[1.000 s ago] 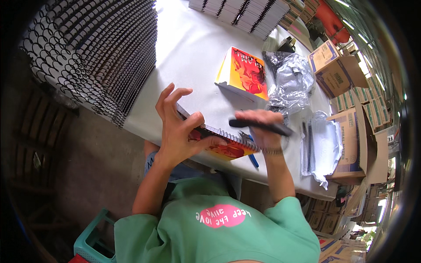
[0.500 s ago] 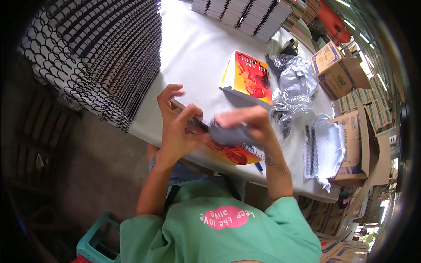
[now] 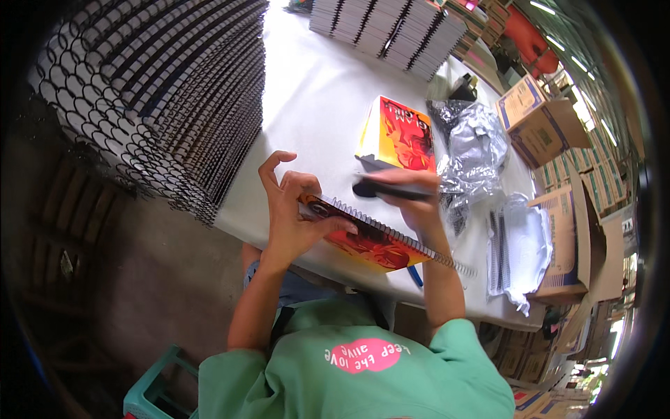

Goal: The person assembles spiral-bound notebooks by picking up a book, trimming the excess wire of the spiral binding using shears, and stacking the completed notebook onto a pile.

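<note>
My left hand point(image 3: 287, 216) grips a spiral notebook point(image 3: 373, 246) with a red, orange and yellow cover, fingers behind and thumb across the front. The notebook stands tilted over the table's near edge with its spine up. A thin wire coil point(image 3: 391, 232) runs along that spine, and its loose tail point(image 3: 457, 265) sticks out past the right end, beside my right forearm. My right hand point(image 3: 420, 204) is closed round a dark hand tool point(image 3: 389, 189), smeared by motion, just above the spine and apart from it. The tool's exact kind is unclear.
A stack of matching covers or pads point(image 3: 406, 136) lies beyond my right hand. Tall piles of coil-bound books point(image 3: 174, 98) fill the left. Crumpled clear plastic point(image 3: 476, 150), wrapped black coils point(image 3: 497, 244) and cartons point(image 3: 558, 230) line the right. A blue pen point(image 3: 416, 276) lies near the edge.
My right hand and the dark tool have drawn back from the spine toward the right, uncovering the coil. My left hand still holds the notebook, which shows more of its cover.
</note>
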Demonstrator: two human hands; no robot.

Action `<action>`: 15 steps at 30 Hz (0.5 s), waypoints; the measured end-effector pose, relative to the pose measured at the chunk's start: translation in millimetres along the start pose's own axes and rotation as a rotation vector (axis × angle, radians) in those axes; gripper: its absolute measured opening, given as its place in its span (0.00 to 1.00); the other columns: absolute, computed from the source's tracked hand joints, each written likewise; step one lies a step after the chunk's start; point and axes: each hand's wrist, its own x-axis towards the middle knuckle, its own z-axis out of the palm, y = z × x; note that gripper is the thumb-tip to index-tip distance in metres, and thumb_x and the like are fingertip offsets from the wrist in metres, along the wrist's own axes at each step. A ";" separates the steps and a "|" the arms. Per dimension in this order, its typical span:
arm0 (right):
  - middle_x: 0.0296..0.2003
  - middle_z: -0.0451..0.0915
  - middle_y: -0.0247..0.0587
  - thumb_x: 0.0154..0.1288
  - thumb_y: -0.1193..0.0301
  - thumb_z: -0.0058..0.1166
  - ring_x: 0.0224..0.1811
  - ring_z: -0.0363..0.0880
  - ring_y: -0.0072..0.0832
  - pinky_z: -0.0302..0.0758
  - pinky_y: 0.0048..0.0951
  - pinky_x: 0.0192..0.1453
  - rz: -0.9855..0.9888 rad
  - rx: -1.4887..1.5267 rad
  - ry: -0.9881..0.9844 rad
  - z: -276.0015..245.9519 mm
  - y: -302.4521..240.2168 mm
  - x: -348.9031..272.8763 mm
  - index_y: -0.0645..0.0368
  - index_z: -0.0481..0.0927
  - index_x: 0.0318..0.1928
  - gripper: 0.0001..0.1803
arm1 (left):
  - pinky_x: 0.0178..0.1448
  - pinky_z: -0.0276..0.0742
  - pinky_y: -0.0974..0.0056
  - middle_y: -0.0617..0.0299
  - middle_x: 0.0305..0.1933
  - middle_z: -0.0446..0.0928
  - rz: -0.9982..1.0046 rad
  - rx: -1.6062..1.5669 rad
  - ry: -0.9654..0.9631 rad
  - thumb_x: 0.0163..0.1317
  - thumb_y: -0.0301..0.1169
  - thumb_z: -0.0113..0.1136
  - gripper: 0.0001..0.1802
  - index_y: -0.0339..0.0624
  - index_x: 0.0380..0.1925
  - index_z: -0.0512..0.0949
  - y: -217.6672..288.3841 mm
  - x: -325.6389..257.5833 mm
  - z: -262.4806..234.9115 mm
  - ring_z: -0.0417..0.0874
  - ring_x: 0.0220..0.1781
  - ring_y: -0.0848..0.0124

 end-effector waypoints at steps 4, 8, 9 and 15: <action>0.39 0.84 0.43 0.48 0.88 0.49 0.42 0.82 0.27 0.77 0.26 0.47 0.095 -0.319 -0.242 13.6 3.3 15.8 0.62 0.83 0.43 0.20 | 0.39 0.69 0.66 0.57 0.53 0.54 -0.091 -0.249 0.046 0.19 0.38 0.84 0.48 0.43 0.40 0.60 -15.9 -4.6 -0.2 0.65 0.38 0.72; 0.38 0.83 0.44 0.47 0.86 0.51 0.42 0.82 0.29 0.77 0.26 0.46 -0.211 0.083 -0.212 24.5 -13.7 20.8 0.62 0.83 0.43 0.19 | 0.39 0.71 0.73 0.60 0.55 0.54 -0.147 -0.180 -0.060 0.21 0.27 0.83 0.49 0.49 0.41 0.54 -15.8 -0.5 -1.6 0.65 0.36 0.78; 0.39 0.83 0.49 0.46 0.87 0.52 0.43 0.82 0.32 0.78 0.28 0.47 -0.112 -0.285 -0.299 25.2 -12.0 24.7 0.67 0.82 0.42 0.19 | 0.39 0.71 0.73 0.61 0.55 0.54 -0.141 -0.170 -0.081 0.21 0.26 0.82 0.49 0.49 0.41 0.54 -17.8 -2.7 -2.9 0.65 0.36 0.78; 0.39 0.83 0.44 0.46 0.88 0.51 0.41 0.83 0.26 0.78 0.24 0.45 -0.180 -0.340 -0.268 33.2 -15.2 29.3 0.58 0.83 0.44 0.23 | 0.53 0.65 0.63 0.54 0.47 0.57 -0.215 -0.300 -0.112 0.17 0.39 0.84 0.49 0.40 0.37 0.57 -20.9 0.0 -5.7 0.60 0.55 0.64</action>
